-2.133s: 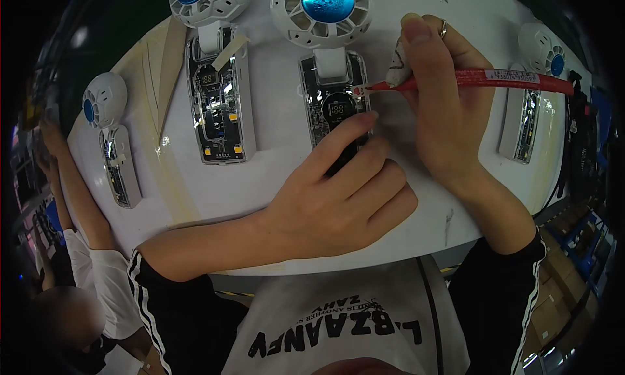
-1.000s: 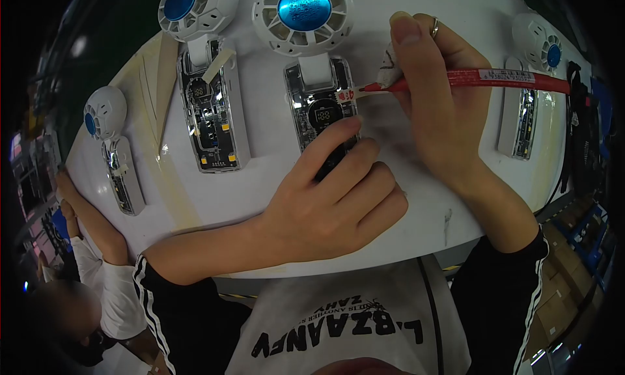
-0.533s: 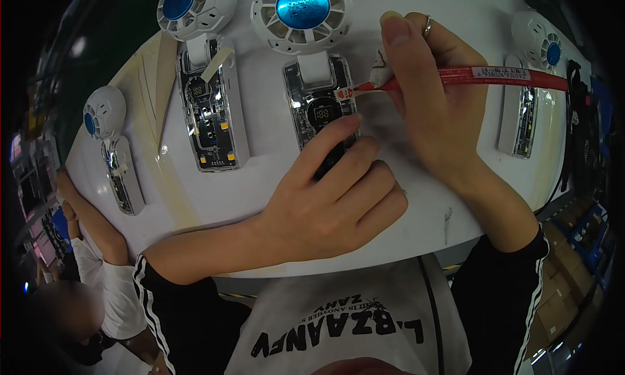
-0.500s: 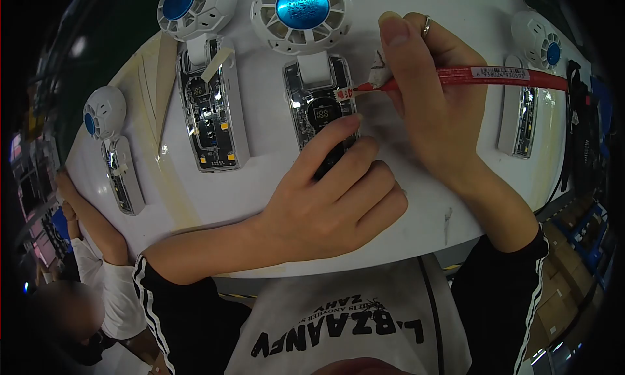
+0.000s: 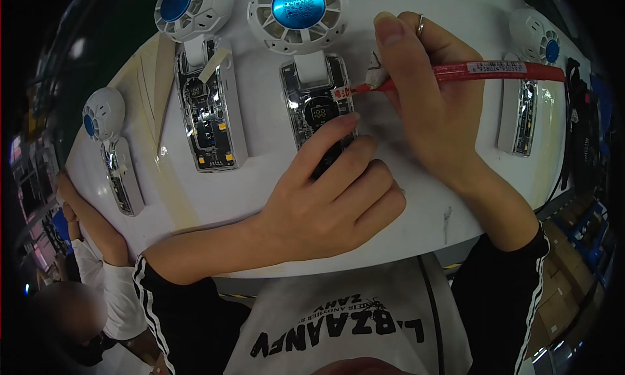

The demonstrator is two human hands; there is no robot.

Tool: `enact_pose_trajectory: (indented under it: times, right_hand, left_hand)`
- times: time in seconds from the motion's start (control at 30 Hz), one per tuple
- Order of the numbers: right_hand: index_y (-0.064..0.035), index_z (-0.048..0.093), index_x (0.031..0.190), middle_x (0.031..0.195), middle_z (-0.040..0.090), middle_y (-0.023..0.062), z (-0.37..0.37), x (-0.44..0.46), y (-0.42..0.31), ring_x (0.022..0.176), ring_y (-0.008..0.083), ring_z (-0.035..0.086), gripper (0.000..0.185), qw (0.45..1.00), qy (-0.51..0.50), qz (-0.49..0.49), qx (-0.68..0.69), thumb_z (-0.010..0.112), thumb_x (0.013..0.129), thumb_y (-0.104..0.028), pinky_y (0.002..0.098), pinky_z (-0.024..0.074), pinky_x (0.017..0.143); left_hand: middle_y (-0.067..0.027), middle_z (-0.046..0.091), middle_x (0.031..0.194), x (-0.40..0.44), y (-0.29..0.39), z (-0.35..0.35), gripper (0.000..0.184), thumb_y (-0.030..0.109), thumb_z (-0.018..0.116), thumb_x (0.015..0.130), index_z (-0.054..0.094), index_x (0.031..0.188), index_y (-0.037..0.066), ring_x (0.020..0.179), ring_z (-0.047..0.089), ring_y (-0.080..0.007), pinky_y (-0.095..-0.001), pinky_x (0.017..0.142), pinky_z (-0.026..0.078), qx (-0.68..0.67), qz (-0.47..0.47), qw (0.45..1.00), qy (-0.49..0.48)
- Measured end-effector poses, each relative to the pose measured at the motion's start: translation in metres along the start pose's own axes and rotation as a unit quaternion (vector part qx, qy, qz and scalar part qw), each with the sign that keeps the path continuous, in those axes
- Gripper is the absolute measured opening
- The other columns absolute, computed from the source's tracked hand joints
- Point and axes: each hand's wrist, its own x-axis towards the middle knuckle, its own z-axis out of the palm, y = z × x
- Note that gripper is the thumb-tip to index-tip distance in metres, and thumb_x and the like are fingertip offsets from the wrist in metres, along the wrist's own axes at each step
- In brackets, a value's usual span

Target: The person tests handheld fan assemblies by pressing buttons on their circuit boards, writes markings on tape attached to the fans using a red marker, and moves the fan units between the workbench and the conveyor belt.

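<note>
A handheld fan [image 5: 309, 69] with a blue-centred white head and a clear-fronted body lies on the white table. My left hand [image 5: 335, 196] is closed round the lower part of its body, with the index finger across the front just below the small display. Near the display's upper right sits a small white label [image 5: 341, 94] with red marks. In my right hand [image 5: 433, 95] is a red pen [image 5: 488, 71], gripped near its front end. The pen's tip is at the label's right edge. Something whitish and crumpled [image 5: 374, 73] shows beside the right fingertips.
Left of the held fan lies another fan [image 5: 208, 114] with a tape strip on it. A third fan [image 5: 122, 173] is farther left, a fourth [image 5: 525, 118] at the right. Black cables [image 5: 573, 121] run along the right edge. Another person's forearm [image 5: 97, 219] reaches in at the left.
Compared with the earliest frame, the held fan and my left hand have shifted slightly left. My right hand and the pen have moved left too, and more red marks show on the label.
</note>
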Motion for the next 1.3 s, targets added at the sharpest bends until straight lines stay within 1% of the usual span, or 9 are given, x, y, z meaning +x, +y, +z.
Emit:
enact_pose_trajectory:
  times: [0.5, 0.67, 0.87, 0.97, 1.03, 1.1, 1.2, 1.27, 1.3]
  right_hand:
    - [-0.0077, 0.05, 0.066, 0.058, 0.044, -0.0072, 0.001, 0.0, 0.0, 0.051, -0.0019, 0.035, 0.029, 1.0, 0.009, -0.015, -0.007, 0.055, 0.09, -0.023, 0.0162, 0.0262, 0.044]
    - [-0.0068, 0.049, 0.066, 0.058, 0.043, -0.0075, -0.001, 0.002, 0.004, 0.052, -0.0016, 0.034, 0.028, 0.999, -0.02, -0.04, -0.014, 0.055, 0.09, -0.021, 0.0164, 0.0262, 0.045]
    - [-0.0057, 0.05, 0.067, 0.058, 0.042, -0.0076, -0.001, 0.001, 0.003, 0.053, -0.0016, 0.032, 0.028, 0.998, -0.019, -0.054, -0.022, 0.054, 0.09, -0.02, 0.0163, 0.026, 0.046]
    - [-0.0053, 0.05, 0.066, 0.058, 0.042, -0.0077, -0.002, 0.001, 0.003, 0.053, -0.0012, 0.032, 0.028, 0.999, -0.029, -0.037, -0.008, 0.055, 0.09, -0.02, 0.0166, 0.0256, 0.046]
    - [-0.0053, 0.05, 0.066, 0.057, 0.041, -0.0076, -0.003, 0.002, 0.005, 0.053, -0.0011, 0.031, 0.029, 0.998, -0.032, -0.056, -0.022, 0.055, 0.089, -0.02, 0.0166, 0.0254, 0.046]
    - [-0.0053, 0.05, 0.065, 0.057, 0.04, -0.0075, -0.004, 0.002, 0.005, 0.053, -0.001, 0.03, 0.029, 0.996, -0.034, -0.076, -0.036, 0.055, 0.089, -0.021, 0.0167, 0.0251, 0.046]
    - [-0.0056, 0.051, 0.064, 0.056, 0.042, -0.0068, -0.002, 0.001, 0.001, 0.051, -0.0011, 0.032, 0.031, 0.996, -0.033, -0.064, -0.046, 0.055, 0.089, -0.023, 0.0167, 0.0253, 0.044]
    - [-0.0061, 0.052, 0.065, 0.057, 0.046, -0.0057, 0.001, 0.001, -0.002, 0.049, -0.001, 0.034, 0.03, 1.0, 0.024, 0.003, -0.004, 0.055, 0.089, -0.025, 0.0167, 0.0257, 0.043]
    - [-0.0061, 0.052, 0.065, 0.057, 0.046, -0.0057, 0.001, 0.001, -0.002, 0.049, -0.001, 0.034, 0.03, 1.0, 0.024, 0.002, -0.001, 0.055, 0.089, -0.025, 0.0167, 0.0257, 0.043]
  left_hand:
    - [-0.0046, 0.052, 0.071, 0.0, 0.0, -0.001, 0.012, 0.007, 0.062, 0.061, 0.05, 0.063, 0.007, 0.081, 0.057, -0.022, -0.0454, 0.084, 0.045, -0.001, 0.0, 1.0, -0.003]
    - [-0.0048, 0.052, 0.071, 0.001, 0.0, -0.002, 0.011, 0.007, 0.062, 0.061, 0.051, 0.064, 0.007, 0.081, 0.057, -0.0223, -0.0457, 0.084, 0.045, -0.004, 0.002, 1.0, -0.01]
    - [-0.0048, 0.052, 0.071, 0.001, 0.0, -0.001, 0.011, 0.006, 0.061, 0.06, 0.051, 0.064, 0.007, 0.081, 0.058, -0.0225, -0.0458, 0.085, 0.045, -0.004, 0.002, 1.0, -0.01]
    - [-0.0047, 0.052, 0.071, 0.001, 0.0, 0.0, 0.011, 0.006, 0.061, 0.06, 0.051, 0.064, 0.007, 0.081, 0.058, -0.0226, -0.0464, 0.085, 0.044, 0.004, 0.004, 1.0, -0.012]
    - [-0.0036, 0.045, 0.066, 0.001, -0.001, 0.003, 0.011, 0.008, 0.058, 0.063, 0.047, 0.061, 0.009, 0.078, 0.054, -0.0197, -0.0409, 0.085, 0.047, 0.025, 0.004, 0.999, 0.025]
    - [-0.004, 0.046, 0.067, 0.0, -0.001, 0.003, 0.011, 0.007, 0.058, 0.063, 0.047, 0.062, 0.009, 0.079, 0.054, -0.0202, -0.0419, 0.085, 0.047, 0.022, 0.003, 1.0, 0.02]
    - [-0.0047, 0.048, 0.069, -0.003, -0.002, -0.002, 0.012, 0.006, 0.059, 0.062, 0.048, 0.063, 0.008, 0.081, 0.055, -0.0208, -0.0444, 0.087, 0.046, 0.012, -0.008, 1.0, 0.004]
    - [-0.0051, 0.049, 0.07, -0.005, -0.001, -0.006, 0.012, 0.005, 0.06, 0.062, 0.048, 0.063, 0.008, 0.082, 0.056, -0.0209, -0.0458, 0.088, 0.045, 0.009, -0.015, 1.0, -0.007]
    - [-0.0052, 0.05, 0.072, -0.008, -0.001, -0.008, 0.013, 0.004, 0.06, 0.061, 0.048, 0.064, 0.008, 0.085, 0.056, -0.0215, -0.0478, 0.09, 0.043, -0.002, -0.026, 1.0, -0.016]
